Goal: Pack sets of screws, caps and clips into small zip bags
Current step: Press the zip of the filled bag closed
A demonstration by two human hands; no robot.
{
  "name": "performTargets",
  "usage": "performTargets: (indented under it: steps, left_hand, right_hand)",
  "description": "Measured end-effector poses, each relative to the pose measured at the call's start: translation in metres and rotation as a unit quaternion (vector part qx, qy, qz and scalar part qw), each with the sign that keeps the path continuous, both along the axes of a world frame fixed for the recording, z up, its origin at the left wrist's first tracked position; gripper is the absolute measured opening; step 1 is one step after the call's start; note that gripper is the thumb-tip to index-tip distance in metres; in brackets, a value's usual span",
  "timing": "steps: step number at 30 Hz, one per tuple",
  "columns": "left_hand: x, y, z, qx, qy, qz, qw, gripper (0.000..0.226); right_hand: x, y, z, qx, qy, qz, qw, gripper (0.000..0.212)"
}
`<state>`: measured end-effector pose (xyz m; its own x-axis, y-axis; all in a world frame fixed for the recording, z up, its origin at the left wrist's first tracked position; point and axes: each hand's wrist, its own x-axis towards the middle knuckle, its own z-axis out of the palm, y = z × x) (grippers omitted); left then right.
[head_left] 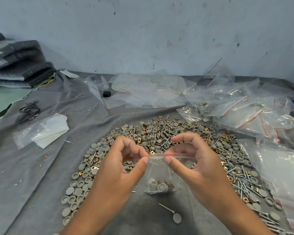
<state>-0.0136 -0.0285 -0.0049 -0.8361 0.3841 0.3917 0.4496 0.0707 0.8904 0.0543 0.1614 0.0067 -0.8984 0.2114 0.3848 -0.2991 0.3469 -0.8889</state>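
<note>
1. The left hand [124,165] and right hand [192,160] each pinched the red-striped top of a small zip bag [159,177], held near centre above the grey cloth [41,167].
2. Caps, screws and clips lay inside it.
3. A ring-shaped pile of parts [153,133] surrounded the hands.
4. Filled bags [244,109] were heaped at the far right.

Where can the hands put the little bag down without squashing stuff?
Bare grey cloth lies left of the heap of caps, screws and clips, below the white packet. A small patch sits just below the zip bag, near a loose screw. The right side is crowded with filled bags.
</note>
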Motion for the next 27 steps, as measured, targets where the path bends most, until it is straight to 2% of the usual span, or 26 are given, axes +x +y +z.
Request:
performTargets:
  steps: [6, 11, 16, 27]
  left_hand:
    - [0.005, 0.007, 0.001, 0.027, 0.009, -0.011, 1.000, 0.038]
    - [0.007, 0.008, 0.002, 0.035, 0.002, -0.006, 0.999, 0.032]
    - [0.005, 0.004, 0.004, 0.025, 0.009, 0.008, 1.000, 0.025]
    - [-0.001, 0.001, 0.001, 0.041, -0.015, 0.007, 0.999, 0.022]
  right_hand:
    - [0.001, -0.003, 0.002, 0.006, 0.025, 0.000, 1.000, 0.036]
    - [0.003, -0.006, 0.002, 0.023, 0.021, 0.012, 0.999, 0.030]
    - [0.002, 0.011, 0.009, 0.061, -0.013, 0.022, 0.998, 0.036]
    - [0.002, 0.027, 0.011, 0.058, -0.019, 0.005, 0.998, 0.035]
